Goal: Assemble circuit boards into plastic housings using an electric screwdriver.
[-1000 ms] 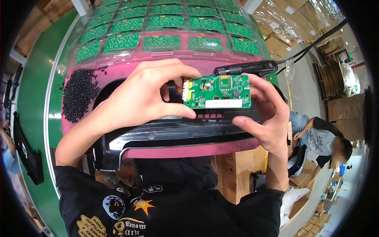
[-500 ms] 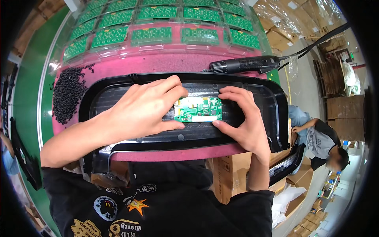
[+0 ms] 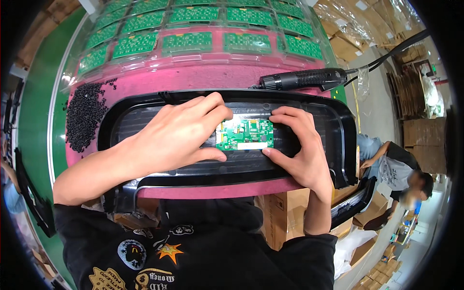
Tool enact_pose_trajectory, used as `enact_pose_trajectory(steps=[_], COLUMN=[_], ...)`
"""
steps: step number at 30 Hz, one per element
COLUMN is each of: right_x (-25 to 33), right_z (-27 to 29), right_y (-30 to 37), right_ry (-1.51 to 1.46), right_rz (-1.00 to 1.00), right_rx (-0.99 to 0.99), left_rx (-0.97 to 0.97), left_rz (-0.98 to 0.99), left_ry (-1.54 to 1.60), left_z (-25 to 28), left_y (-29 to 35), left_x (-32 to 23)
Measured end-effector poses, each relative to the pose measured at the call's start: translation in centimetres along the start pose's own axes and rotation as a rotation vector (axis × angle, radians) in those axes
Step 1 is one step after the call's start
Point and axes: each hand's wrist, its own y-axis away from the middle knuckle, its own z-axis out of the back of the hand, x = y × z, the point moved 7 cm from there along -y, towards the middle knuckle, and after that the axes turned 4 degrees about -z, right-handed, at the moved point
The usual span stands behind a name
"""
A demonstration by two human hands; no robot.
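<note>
A green circuit board (image 3: 245,135) with a white strip along its near edge lies inside a long black plastic housing (image 3: 188,179). My left hand (image 3: 191,128) grips the board's left end, fingers at the far corner and thumb at the near one. At the opposite end my right hand (image 3: 299,145) pinches it the same way, fingertips on the far edge and thumb on the near edge. Whether the board rests fully on the housing floor, I cannot tell.
Beyond the housing lies a black electric screwdriver (image 3: 302,79), its cable running right. A pile of small black screws (image 3: 85,116) sits at the left on the pink mat (image 3: 193,76). Clear trays of green boards (image 3: 187,42) stand behind. A co-worker (image 3: 394,166) is at the right.
Both hands keep their hold on the circuit board with hardly any movement. The whole view has shifted slightly. The co-worker at the right has changed posture.
</note>
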Motion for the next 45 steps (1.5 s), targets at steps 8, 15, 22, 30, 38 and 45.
enact_pose_trajectory(steps=[8,15,22,30,38,45], right_x=[0.5,0.7,0.0,0.4,-6.6,-7.3], right_z=[-0.2,-0.5,0.6,7.4,10.9,9.7], right_y=[0.2,0.3,0.5,-1.1,-3.4,-6.2], right_ry=[0.02,0.018,-0.139,-0.293,0.48,-0.072], right_rz=[0.005,0.004,-0.044,-0.039,-0.367,-0.452], right_rx=[-0.009,-0.013,-0.098,-0.407,-0.204,-0.185], left_rx=[0.013,0.007,-0.447,-0.574,-0.711,-0.783], left_rz=[0.004,-0.025,-0.323,-0.355,-0.471,-0.556], left_ry=[-0.01,-0.03,-0.202,-0.075,-0.081,-0.103], left_z=[0.1,0.1,7.0,6.7,8.9,11.8], left_y=[0.5,1.0,2.0,10.6,17.7,15.8], left_x=[-0.1,-0.1,-5.6,-13.9,-11.2,-12.6])
